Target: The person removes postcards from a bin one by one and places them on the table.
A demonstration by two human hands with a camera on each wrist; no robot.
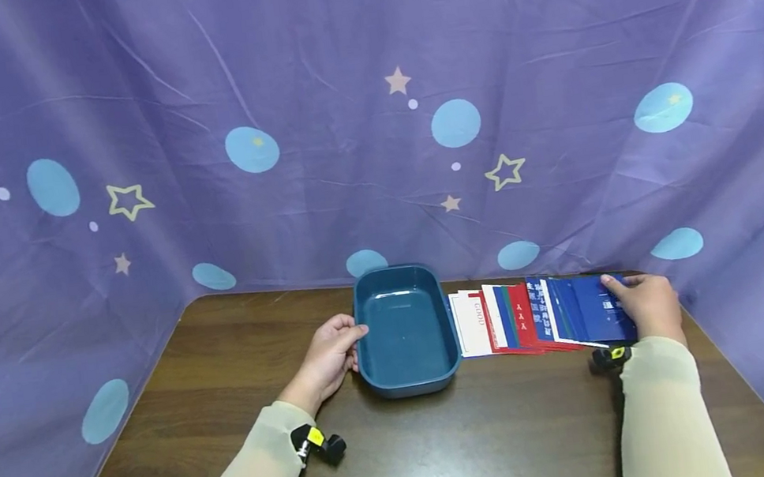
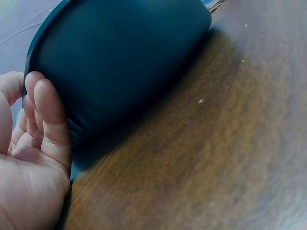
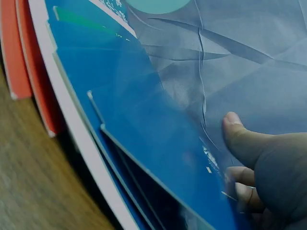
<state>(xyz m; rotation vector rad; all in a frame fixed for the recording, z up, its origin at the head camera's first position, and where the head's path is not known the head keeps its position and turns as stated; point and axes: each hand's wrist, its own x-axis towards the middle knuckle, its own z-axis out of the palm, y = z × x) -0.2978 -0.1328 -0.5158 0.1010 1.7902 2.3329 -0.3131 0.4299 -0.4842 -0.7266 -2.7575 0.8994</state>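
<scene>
My left hand point(image 1: 328, 354) grips the left rim of a dark teal rectangular tray point(image 1: 410, 384). Its thumb lies over the rim while the fingers point(image 2: 50, 112) bear against the outer wall. To the right of the tray, a row of overlapping flat cards point(image 1: 522, 317) in white, red and blue is fanned across the table. My right hand point(image 1: 654, 308) is at the right end of this row, beside the topmost blue card point(image 3: 158, 139). In the right wrist view its thumb and fingers stand apart near that card's edge, with curtain showing between them.
The brown wooden table point(image 1: 513, 429) ends at a purple curtain point(image 1: 332, 62) with stars and blue spots, which surrounds its back and sides. The back edges of the tray and cards are close to the curtain.
</scene>
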